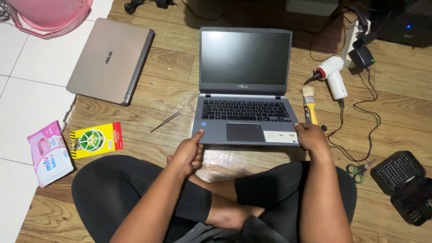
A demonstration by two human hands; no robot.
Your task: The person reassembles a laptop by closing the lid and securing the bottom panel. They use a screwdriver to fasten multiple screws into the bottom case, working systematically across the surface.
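Crossed legs (216, 198) are seen nearest. Grey laptop (245, 90) is gripped at front corners by closed left hand (186, 155) and right hand (311, 137); paintbrush (309, 105) could be knocked if shifted.

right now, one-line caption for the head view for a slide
Both hands, left and right, grip the front corners of an open grey laptop on the floor.

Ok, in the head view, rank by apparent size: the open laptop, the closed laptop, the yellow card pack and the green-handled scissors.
1. Open laptop, gripped at both front corners.
2. Closed laptop, slightly smaller; it lies farther off, so this is unsure.
3. Yellow card pack.
4. Scissors.
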